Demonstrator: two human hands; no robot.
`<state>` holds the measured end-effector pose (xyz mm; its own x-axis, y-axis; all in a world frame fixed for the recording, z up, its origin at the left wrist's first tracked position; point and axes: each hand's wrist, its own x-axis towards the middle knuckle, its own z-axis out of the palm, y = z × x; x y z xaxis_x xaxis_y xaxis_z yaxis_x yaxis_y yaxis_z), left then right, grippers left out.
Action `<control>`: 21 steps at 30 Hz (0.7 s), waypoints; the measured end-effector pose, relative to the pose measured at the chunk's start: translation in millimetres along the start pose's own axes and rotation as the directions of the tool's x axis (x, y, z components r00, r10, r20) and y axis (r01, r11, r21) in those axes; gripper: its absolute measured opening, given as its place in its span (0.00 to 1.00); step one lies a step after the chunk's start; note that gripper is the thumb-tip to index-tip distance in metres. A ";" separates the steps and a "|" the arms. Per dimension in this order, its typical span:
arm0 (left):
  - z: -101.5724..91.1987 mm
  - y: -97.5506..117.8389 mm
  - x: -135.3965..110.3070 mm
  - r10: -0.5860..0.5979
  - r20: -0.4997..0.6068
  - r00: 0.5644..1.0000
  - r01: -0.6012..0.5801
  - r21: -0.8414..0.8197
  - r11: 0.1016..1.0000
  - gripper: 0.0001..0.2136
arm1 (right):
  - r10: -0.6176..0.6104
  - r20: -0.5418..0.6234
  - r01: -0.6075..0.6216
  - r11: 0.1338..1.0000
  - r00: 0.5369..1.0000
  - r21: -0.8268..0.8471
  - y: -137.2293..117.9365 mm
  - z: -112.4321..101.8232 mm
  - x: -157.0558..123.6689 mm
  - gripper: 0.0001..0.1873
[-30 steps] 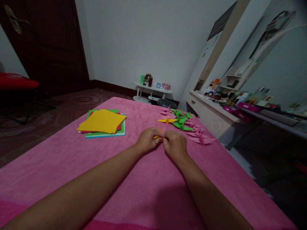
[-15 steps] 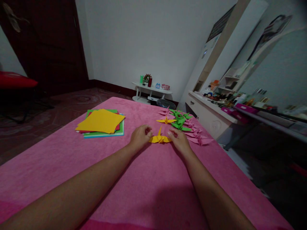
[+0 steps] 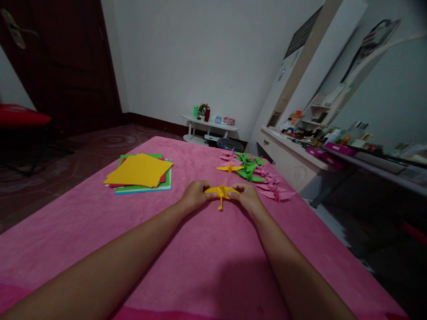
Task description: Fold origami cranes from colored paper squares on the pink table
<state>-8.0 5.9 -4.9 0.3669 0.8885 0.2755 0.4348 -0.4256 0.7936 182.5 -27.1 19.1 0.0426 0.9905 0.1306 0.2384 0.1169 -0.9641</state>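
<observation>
A folded yellow paper crane [image 3: 221, 192] is held between the two hands just above or on the pink cloth [image 3: 200, 249]; whether it touches the cloth I cannot tell. Its wings spread out to both sides, the middle of the body rises in a low hump, and a narrow strip with a small bent tip points toward the person. The left hand [image 3: 196, 194] has one wing pinched between thumb and fingers, and the right hand [image 3: 247, 195] grips the other wing the same way. Just beyond them sits a second yellow crane [image 3: 230, 167], wings out flat, next to green cranes [image 3: 248, 166] and pink cranes [image 3: 276, 192] clustered along the right edge. Well to the left lies a loose stack of paper squares [image 3: 140, 171], yellow uppermost, with red, green, white and blue edges showing. Farther right, magenta boxes [image 3: 340, 149] and bottles crowd a white dressing table [image 3: 293, 153]; any labels there are too small to read.
</observation>
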 end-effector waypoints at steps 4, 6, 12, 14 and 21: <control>1.3 4.7 -2.1 -0.014 0.036 0.999 0.021 -0.213 0.977 0.14 | 0.012 0.066 -0.012 1.000 0.998 -0.004 -8.6 1.7 -4.4 0.11; 0.1 8.1 -3.2 -0.031 0.046 0.998 0.044 -0.314 0.948 0.15 | 0.030 0.087 -0.032 0.999 0.996 0.022 -10.9 1.5 -5.8 0.13; -10.9 17.6 -9.4 -0.007 0.157 0.988 0.102 -0.605 0.790 0.17 | 0.098 0.204 -0.141 0.969 0.974 0.205 -21.8 -3.6 -10.7 0.14; -12.3 20.3 -12.8 0.038 0.221 0.974 0.134 -0.709 0.693 0.18 | 0.066 0.276 -0.142 0.954 0.959 0.264 -24.7 -4.6 -13.2 0.12; -7.5 37.5 -22.3 0.102 0.377 0.921 0.295 -0.843 0.450 0.24 | 0.012 0.317 -0.161 0.878 0.948 0.450 -25.3 8.4 -21.2 0.17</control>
<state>-6.1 -28.7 22.8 0.6917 0.7104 0.1300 -0.3896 0.2154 0.8955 167.5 -50.4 38.8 -0.2646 0.9636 0.0393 -0.2346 -0.0248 -0.9718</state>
